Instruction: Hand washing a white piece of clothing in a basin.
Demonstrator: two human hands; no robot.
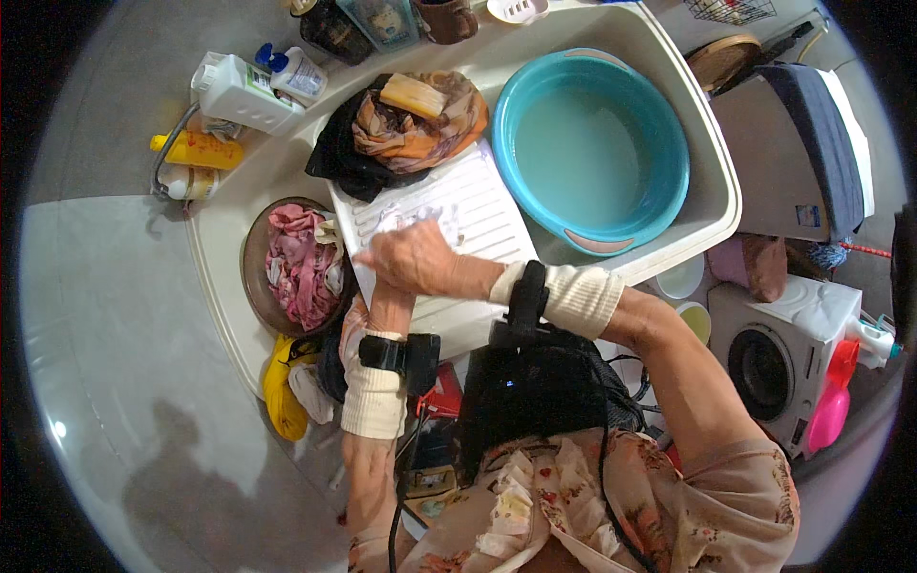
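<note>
My right hand (419, 252) is curled over a small pale, purplish patterned cloth (423, 215) on a white ribbed washboard (494, 204). The cloth looks wet and is partly covered by the hand. My left hand (392, 285) lies beneath the right one, crossing at the wrist. Its fingers are mostly hidden and blurred, so its grip cannot be made out. At the board's upper end, a yellow bar of laundry soap (413, 97) rests on a bundled orange-brown patterned cloth (430, 140) and a black cloth (344, 147).
The board spans a cream sink (727, 193). A turquoise basin (505, 172) of cloudy water stands right, a brown bowl (254, 286) of pink clothes left. Bottles, including a white jug (247, 93), line the ledge. Yellow cloth (283, 390) hangs at the rim. A small front-loading washing machine (788, 358) stands right.
</note>
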